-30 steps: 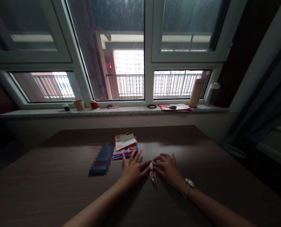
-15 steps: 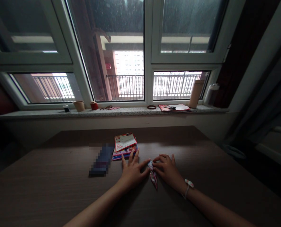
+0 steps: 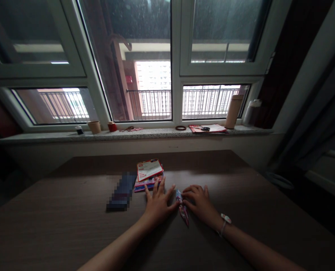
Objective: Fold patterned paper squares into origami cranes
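Note:
A narrow folded piece of colourful glossy paper (image 3: 183,213), pinched in at the middle with a pointed lower end, lies on the table between my hands. My left hand (image 3: 159,203) is spread on the tabletop, its thumb tip at the paper's left edge and its index finger raised away from it. From the other side, my right hand (image 3: 199,201) holds the paper's right edge near the middle with bent thumb and index finger. A pale bracelet circles my right wrist. Beyond my left fingers lies a stack of printed cards or booklets (image 3: 149,171).
On the brown table (image 3: 71,229), a dark blurred-out flat object (image 3: 121,194) lies left of the stack. Along the windowsill stand a paper cup (image 3: 94,127), a red container (image 3: 112,127), scissors on papers (image 3: 209,128), a tan bottle (image 3: 234,111) and a clear bottle (image 3: 252,113).
My left index finger has lifted off the paper's upper end and moved up and left. The paper has shifted very slightly; my right hand stays in place.

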`<state>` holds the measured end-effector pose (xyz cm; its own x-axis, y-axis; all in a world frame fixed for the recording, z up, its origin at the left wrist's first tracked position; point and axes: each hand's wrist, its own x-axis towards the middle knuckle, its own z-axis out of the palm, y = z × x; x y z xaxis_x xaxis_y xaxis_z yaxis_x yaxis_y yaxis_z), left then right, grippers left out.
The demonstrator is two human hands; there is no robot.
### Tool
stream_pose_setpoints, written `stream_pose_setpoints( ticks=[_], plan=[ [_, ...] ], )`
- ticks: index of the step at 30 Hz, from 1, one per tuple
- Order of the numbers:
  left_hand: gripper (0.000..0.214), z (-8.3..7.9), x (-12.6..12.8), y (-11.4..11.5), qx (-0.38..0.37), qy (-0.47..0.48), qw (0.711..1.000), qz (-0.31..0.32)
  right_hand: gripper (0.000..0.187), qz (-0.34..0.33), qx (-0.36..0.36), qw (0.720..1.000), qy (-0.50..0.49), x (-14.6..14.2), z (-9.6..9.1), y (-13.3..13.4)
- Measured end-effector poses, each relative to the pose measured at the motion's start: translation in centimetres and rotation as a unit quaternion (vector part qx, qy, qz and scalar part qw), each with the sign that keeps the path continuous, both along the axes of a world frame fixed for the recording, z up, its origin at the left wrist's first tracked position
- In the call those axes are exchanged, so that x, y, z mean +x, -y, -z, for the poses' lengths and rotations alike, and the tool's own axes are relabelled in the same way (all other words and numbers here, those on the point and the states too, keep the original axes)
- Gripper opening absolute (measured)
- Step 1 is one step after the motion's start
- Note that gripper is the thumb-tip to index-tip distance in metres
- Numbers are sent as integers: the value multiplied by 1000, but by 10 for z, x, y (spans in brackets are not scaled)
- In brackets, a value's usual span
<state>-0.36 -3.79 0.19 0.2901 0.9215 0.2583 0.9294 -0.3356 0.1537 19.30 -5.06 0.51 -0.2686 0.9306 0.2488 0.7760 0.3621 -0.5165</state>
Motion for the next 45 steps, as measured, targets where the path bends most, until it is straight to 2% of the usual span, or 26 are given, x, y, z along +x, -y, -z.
stream_pose_setpoints(
  ticks=[5, 12, 19, 27, 38, 45],
  plan=[
    [42, 1, -1, 1, 58, 22, 998, 31, 22, 12, -5, 1000, -21, -1, -2, 2],
    [29, 2, -1, 2, 58, 24, 997, 51, 14, 3, -2, 1000, -27, -1, -4, 1],
    [31, -1, 0, 5, 37, 38, 998, 40, 21, 1, 6, 1000, -25, 0, -1, 0],
    [29, 0, 2, 6, 52, 43, 997, 31, 16, 5, -6, 1000, -20, -1, -1, -2],
    [29, -2, 5, 7, 64, 19, 997, 26, 15, 3, 17, 1000, -11, 0, 6, -6],
    [40, -1, 6, 5, 66, 15, 997, 31, 15, 15, 29, 999, -17, 0, 4, -5]
  ],
)
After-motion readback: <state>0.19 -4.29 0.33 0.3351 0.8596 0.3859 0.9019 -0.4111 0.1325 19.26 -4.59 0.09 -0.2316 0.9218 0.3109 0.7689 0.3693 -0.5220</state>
